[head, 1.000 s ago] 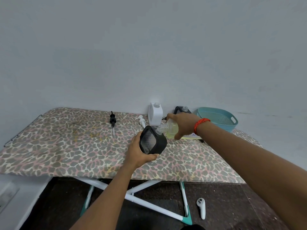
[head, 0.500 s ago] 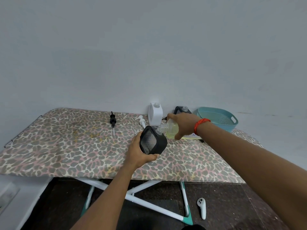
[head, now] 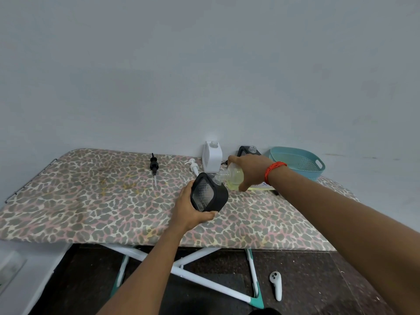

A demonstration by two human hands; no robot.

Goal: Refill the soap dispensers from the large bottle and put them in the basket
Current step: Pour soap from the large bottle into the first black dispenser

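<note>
Our left hand (head: 189, 209) is wrapped around the black, square-bodied soap dispenser with the clear ribbed window (head: 208, 193), holding it tilted just above the leopard-print desk (head: 91, 201). At about two o'clock from it, our right hand (head: 251, 170) grips the clear large bottle of pale yellow soap (head: 233, 177), tipped on its side so its neck meets the dispenser's open mouth. We judge this to be the pour itself. The risk is a spill: both openings look narrow, and if either hand drifts or the bottle tips further, soap could run down the dispenser's side onto the cloth, making the grip slippery. Overfilling is also possible, since the dark shell hides much of the level. At twelve o'clock stand a white rectangular dispenser with an open neck (head: 212, 156) and a second black dispenser (head: 248, 151); the white pump head (head: 193, 165) and black pump head (head: 153, 165) lie at eleven o'clock. The teal plastic basket (head: 295, 161) waits at two o'clock, well apart.
</note>
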